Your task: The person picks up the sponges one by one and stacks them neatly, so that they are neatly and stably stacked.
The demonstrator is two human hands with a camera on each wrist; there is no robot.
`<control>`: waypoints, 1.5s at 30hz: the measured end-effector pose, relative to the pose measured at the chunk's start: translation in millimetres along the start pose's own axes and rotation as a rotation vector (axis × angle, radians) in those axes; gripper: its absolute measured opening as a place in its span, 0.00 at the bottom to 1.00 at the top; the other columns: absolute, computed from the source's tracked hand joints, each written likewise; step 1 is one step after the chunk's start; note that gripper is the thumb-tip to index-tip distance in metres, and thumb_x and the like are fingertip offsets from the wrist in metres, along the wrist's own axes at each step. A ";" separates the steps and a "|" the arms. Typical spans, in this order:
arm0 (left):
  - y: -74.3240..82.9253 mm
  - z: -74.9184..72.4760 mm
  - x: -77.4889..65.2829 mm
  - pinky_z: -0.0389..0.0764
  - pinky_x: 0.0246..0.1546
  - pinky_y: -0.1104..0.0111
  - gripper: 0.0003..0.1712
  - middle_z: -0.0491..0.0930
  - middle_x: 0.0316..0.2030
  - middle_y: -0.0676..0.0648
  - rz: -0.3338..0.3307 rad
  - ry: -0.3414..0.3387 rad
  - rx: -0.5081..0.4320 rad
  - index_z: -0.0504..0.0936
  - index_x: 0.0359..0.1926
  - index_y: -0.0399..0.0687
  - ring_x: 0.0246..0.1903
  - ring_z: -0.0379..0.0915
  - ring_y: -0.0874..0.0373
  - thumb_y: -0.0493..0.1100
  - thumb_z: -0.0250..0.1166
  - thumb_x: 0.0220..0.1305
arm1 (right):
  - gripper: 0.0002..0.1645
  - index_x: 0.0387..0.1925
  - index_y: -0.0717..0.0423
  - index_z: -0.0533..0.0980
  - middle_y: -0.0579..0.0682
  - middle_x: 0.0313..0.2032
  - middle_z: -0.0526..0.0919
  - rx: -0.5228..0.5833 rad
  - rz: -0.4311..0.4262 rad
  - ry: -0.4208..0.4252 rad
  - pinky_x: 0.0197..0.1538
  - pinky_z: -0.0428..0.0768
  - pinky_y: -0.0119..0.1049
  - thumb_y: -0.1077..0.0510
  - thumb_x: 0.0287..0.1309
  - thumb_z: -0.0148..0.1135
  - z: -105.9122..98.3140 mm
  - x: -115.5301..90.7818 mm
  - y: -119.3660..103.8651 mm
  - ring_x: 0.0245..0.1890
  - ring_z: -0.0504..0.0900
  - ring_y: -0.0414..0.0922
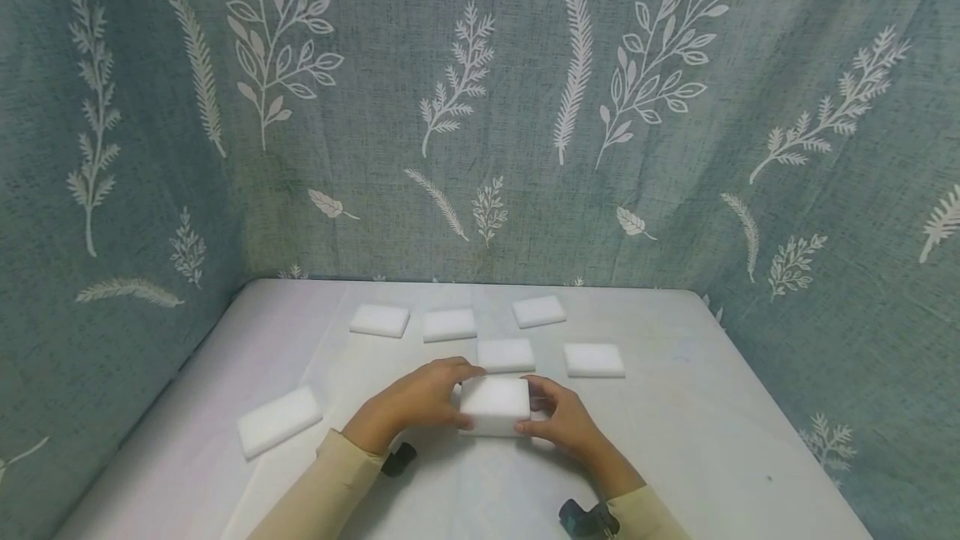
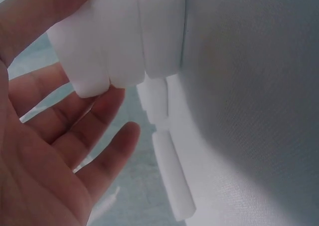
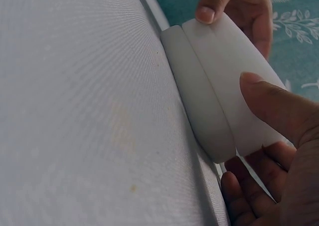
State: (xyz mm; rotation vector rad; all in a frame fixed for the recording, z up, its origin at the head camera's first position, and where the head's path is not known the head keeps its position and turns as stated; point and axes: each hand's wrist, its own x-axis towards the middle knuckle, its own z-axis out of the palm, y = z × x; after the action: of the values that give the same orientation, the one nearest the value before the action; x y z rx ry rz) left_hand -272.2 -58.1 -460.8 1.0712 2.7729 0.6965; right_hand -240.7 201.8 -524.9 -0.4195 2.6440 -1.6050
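Note:
Both hands hold a small stack of white block-shaped sponges (image 1: 495, 400) at the middle of the table. In the left wrist view the stack shows layered edges, the lowest sponge (image 2: 163, 31) against the white tabletop. My left hand (image 1: 429, 397) grips the stack's left end, thumb on the near side and fingers toward the far side. From the right end, my right hand (image 1: 567, 422) pinches it the same way; its thumb presses the upper part in the right wrist view. Just behind the stack lies a single flat sponge (image 1: 506, 355).
More white sponges lie flat on the white table (image 1: 712, 440): one at the left (image 1: 280, 422), one at the right (image 1: 595, 360), and several along the back, among them a sponge (image 1: 538, 312). A green leaf-patterned curtain (image 1: 465, 190) surrounds the table's back and sides.

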 end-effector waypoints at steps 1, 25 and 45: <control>-0.2 0.0 0.2 0.76 0.52 0.61 0.41 0.77 0.51 0.54 0.001 0.002 0.002 0.76 0.61 0.49 0.49 0.73 0.61 0.53 0.79 0.46 | 0.47 0.63 0.56 0.71 0.55 0.57 0.77 -0.002 0.000 0.001 0.54 0.77 0.50 0.48 0.40 0.80 -0.2 0.4 0.3 0.49 0.80 0.50; -14.7 -14.1 -13.8 0.76 0.52 0.58 0.44 0.78 0.52 0.52 -0.025 0.013 0.022 0.76 0.63 0.51 0.51 0.74 0.57 0.56 0.79 0.43 | 0.48 0.67 0.52 0.67 0.58 0.60 0.75 0.058 -0.035 -0.008 0.59 0.72 0.56 0.51 0.44 0.79 -3.7 3.8 -4.4 0.56 0.76 0.57; -73.9 -43.6 -94.2 0.76 0.50 0.53 0.42 0.80 0.47 0.51 -0.223 0.085 0.062 0.79 0.58 0.46 0.48 0.76 0.52 0.55 0.81 0.40 | 0.46 0.63 0.66 0.68 0.60 0.63 0.68 0.144 -0.067 -0.007 0.66 0.64 0.51 0.62 0.41 0.79 -1.0 -5.3 -31.3 0.65 0.66 0.59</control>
State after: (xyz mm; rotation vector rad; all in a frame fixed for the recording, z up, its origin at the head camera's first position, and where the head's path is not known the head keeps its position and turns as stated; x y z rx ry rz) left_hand -257.5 -184.7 -462.3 0.7407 2.9420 0.6458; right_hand -228.9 190.4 -497.7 -0.5120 2.5133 -1.7952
